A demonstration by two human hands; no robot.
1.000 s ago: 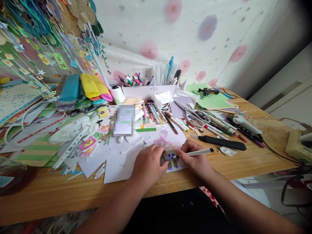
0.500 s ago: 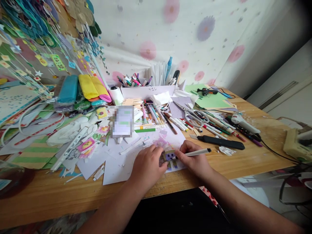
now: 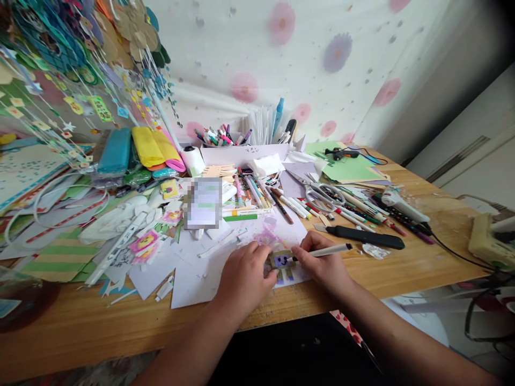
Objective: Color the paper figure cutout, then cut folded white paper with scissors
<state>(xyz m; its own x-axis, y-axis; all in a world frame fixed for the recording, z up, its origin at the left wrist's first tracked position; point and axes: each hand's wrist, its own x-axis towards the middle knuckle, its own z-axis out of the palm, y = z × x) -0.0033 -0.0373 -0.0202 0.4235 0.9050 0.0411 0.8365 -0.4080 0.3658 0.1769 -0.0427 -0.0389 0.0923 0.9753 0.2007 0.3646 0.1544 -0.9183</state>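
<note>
My left hand (image 3: pixel 244 276) rests on white paper (image 3: pixel 201 273) near the table's front edge, its fingertips pinching the left side of a small cardboard robot figure (image 3: pixel 281 262) with a purple face. My right hand (image 3: pixel 322 265) is closed round a white pen (image 3: pixel 326 250), whose tip touches the figure's right side; the pen's dark cap end points right. The figure lies flat on the paper between both hands.
A black craft knife (image 3: pixel 366 236) lies just right of my right hand. Scissors (image 3: pixel 317 188), several markers (image 3: pixel 257 188), a white pen box (image 3: pixel 245 153), a glue gun (image 3: pixel 340 153) and paper scraps crowd the wooden table (image 3: pixel 80 321). A power strip (image 3: pixel 488 241) sits at the right edge.
The pen tip has shifted slightly on the figure's face, where a smile now shows. Both hands stay in place; the view has shifted a little.
</note>
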